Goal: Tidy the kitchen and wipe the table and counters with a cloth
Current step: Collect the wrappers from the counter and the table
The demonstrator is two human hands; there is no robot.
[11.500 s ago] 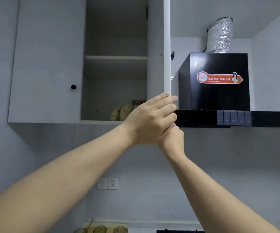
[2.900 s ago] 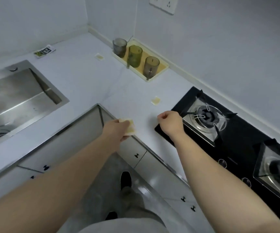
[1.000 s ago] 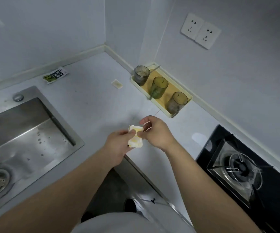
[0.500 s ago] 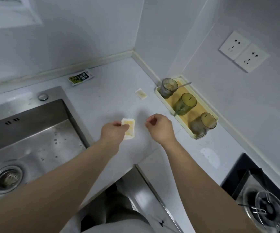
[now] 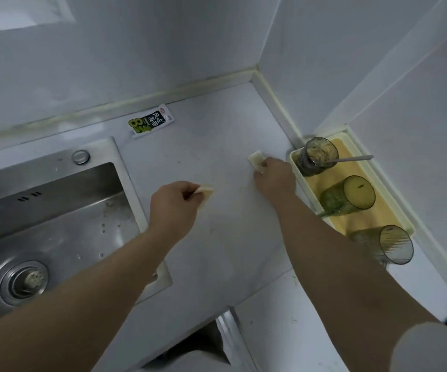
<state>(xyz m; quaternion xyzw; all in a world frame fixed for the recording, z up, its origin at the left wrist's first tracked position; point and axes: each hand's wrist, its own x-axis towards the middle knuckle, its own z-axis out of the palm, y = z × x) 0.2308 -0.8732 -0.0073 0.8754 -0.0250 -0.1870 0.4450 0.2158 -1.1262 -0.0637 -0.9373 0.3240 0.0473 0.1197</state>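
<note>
Nearest, the surface (image 5: 217, 237) ends in a front edge just behind both forearms, so anything dragged back toward the body would likely drop to the floor. Close to the left of the left grip (image 5: 175, 208) runs the sink (image 5: 125, 183) rim. That grip pinches a pale scrap (image 5: 206, 191), which seems held just above the surface. Further out, the right grip (image 5: 274, 178) curls its fingertips down on the near end of a second scrap (image 5: 254, 158) lying flat on the surface; it looks pinched rather than merely pressed. The step in hand seems to be gathering litter before wiping, and no cloth shows. To do it well, peel that flat piece up by its edge, since it may cling, then lift straight up. Just right of this grip stands a tray (image 5: 320, 181) holding three glasses (image 5: 347, 197), one with a handle jutting out, so room there is tight. Between the grips lies open room. Beyond the left grip, by the wall, a dark sachet (image 5: 151, 122) waits.
</note>
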